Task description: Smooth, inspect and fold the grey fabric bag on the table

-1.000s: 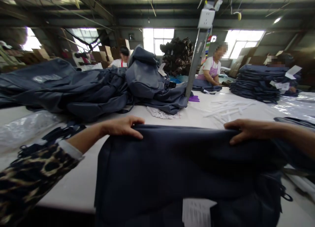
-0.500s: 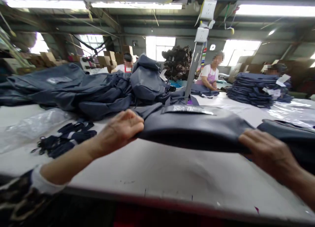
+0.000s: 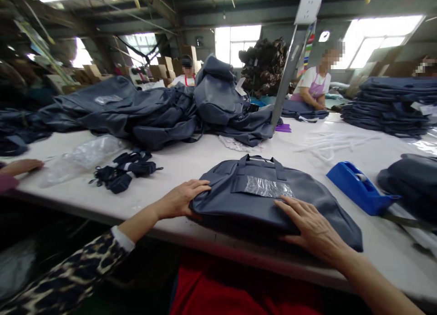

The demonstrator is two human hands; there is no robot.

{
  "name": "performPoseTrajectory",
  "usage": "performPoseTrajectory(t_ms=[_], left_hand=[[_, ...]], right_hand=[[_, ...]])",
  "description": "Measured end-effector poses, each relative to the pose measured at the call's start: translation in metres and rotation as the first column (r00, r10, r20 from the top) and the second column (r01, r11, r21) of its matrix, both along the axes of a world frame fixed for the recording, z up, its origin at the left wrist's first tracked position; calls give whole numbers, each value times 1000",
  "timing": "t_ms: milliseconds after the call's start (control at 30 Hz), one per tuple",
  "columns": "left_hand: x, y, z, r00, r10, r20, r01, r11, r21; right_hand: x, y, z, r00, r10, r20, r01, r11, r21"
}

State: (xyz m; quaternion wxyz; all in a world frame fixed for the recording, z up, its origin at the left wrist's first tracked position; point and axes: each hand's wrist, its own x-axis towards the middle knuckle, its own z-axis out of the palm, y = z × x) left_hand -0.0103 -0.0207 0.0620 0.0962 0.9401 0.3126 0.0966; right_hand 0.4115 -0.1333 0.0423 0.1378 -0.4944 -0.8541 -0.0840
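Observation:
A dark blue-grey bag point(image 3: 218, 201) lies flat at the table's near edge, its two short handles towards the back. On its upper face is a patch covered with clear plastic film point(image 3: 268, 186). My left hand point(image 3: 179, 199) grips the bag's left end, fingers over the top and thumb lower at the edge. Resting on the front of the bag, my right hand point(image 3: 309, 221) is open, with fingers spread and thumb apart. The underside of the bag is hidden.
A blue tape dispenser point(image 3: 358, 187) stands right of the bag. Dark straps point(image 3: 126, 169) and clear plastic point(image 3: 85, 158) lie left. Behind are heaped bags point(image 3: 164, 112), a metal post point(image 3: 285, 73) and stacked bags point(image 3: 389, 105). Another person's hand point(image 3: 25, 166) rests far left; co-workers stand behind.
The bag has come down from mid-air onto the table, near its front edge. My right hand has let go of the right end and moved onto the bag's front. The view has tilted down.

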Motion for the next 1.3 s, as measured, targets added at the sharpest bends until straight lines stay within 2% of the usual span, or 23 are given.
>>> performPoseTrajectory(t_ms=[100, 167, 233, 333, 400, 433, 500, 567, 600, 667, 733, 867, 967, 1133, 1300], left_hand=[[-3, 6, -1, 999, 51, -9, -51, 999, -17], [-2, 3, -10, 991, 123, 41, -124, 992, 8], [1, -6, -25, 965, 224, 135, -231, 972, 37], [6, -22, -47, 884, 369, 287, -399, 916, 52], [5, -30, -49, 851, 402, 338, -432, 902, 15], [1, -32, -45, 858, 388, 335, -402, 915, -31], [-9, -30, -24, 911, 304, 278, -260, 948, -186], [-16, -20, 4, 947, 239, 215, -153, 924, -350], [-16, -12, 16, 947, 265, 184, -177, 904, -390], [-3, 8, 33, 910, 398, 117, -332, 868, -370], [23, 33, 36, 870, 489, 62, -451, 841, -300], [83, 77, 16, 851, 513, -111, -524, 818, -237], [106, 92, 0, 822, 506, -260, -562, 796, -228], [107, 94, -17, 791, 507, -342, -587, 788, -187], [95, 102, -29, 839, 486, -245, -536, 814, -223]], right_hand=[[-33, 19, -3, 994, 95, 52, -94, 995, -13], [-45, 22, -10, 986, 142, 83, -144, 989, 14], [-48, 18, -21, 981, 166, 100, -174, 981, 82], [-47, 5, -41, 977, 167, 130, -189, 965, 180], [-47, -3, -51, 975, 155, 162, -187, 959, 212], [-47, -6, -55, 973, 150, 177, -187, 957, 220], [-48, -7, -60, 971, 141, 194, -185, 956, 228], [-48, -6, -62, 970, 139, 200, -184, 956, 227], [-48, -5, -63, 970, 139, 201, -184, 957, 226], [-47, -3, -65, 970, 135, 202, -180, 958, 224], [-47, -3, -67, 971, 131, 201, -177, 958, 227], [-48, -5, -68, 972, 126, 198, -173, 955, 241], [-50, -6, -69, 975, 130, 180, -173, 954, 245], [-53, -8, -74, 992, 89, 88, -108, 966, 236], [-54, -9, -81, 993, 104, 47, -112, 965, 238]])
